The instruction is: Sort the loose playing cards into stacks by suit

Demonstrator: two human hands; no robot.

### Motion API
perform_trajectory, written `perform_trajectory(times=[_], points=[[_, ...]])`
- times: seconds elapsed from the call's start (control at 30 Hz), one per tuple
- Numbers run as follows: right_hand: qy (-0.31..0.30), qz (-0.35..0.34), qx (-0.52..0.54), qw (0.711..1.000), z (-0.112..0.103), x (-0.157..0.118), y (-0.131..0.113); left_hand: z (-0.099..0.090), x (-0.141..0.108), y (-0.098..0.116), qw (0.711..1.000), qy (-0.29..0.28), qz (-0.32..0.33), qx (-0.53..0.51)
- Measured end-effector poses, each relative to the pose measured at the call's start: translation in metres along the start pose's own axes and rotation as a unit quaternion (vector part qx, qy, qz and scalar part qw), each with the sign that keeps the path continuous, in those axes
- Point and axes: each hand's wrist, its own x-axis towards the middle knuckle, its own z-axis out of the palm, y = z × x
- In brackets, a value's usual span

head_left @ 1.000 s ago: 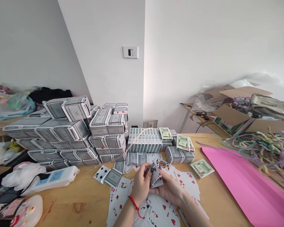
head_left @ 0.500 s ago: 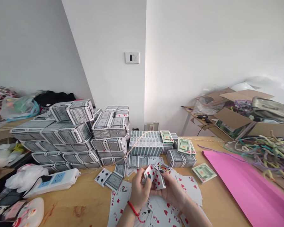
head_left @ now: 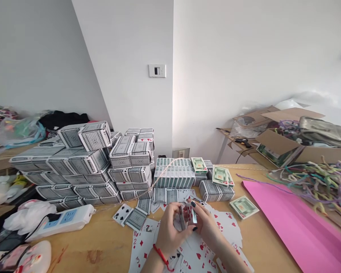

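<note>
My left hand (head_left: 170,229), with a red cord at the wrist, grips a small packet of playing cards (head_left: 183,217) seen nearly edge-on. My right hand (head_left: 206,223) is beside it, its fingers closed on cards with red pips (head_left: 191,214). Both hands are close together above loose face-up cards (head_left: 197,252) spread on the wooden table. Left of them lie a spade card (head_left: 122,213) and face-down cards (head_left: 136,218). Behind the hands stands a row of small card boxes (head_left: 174,172).
Tall stacks of wrapped card decks (head_left: 88,163) fill the left back. A power strip (head_left: 65,223) lies at left. On the right are a green card box (head_left: 243,207), pink sheet (head_left: 290,223), tangled cords (head_left: 324,185) and an open carton (head_left: 315,154).
The cards between my hands have turned from face-up towards the camera to nearly edge-on. My left thumb has moved across towards my right hand.
</note>
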Motion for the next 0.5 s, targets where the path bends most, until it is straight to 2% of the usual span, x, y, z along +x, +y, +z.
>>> perform_trajectory(times=[0.1, 0.27, 0.5], points=[[-0.012, -0.011, -0.016, 1.0, -0.0012, 0.0, -0.001, 0.0029, 0.0004, -0.0014, 0.999, 0.009, -0.029, 0.011], [0.016, -0.017, -0.046, 0.999, -0.0033, 0.0007, 0.002, 0.0041, 0.0041, -0.001, 0.997, -0.048, -0.012, 0.055], [0.034, -0.046, -0.074, 0.996, -0.0037, 0.0032, 0.006, 0.006, 0.0027, -0.0078, 0.995, -0.06, -0.009, 0.08]])
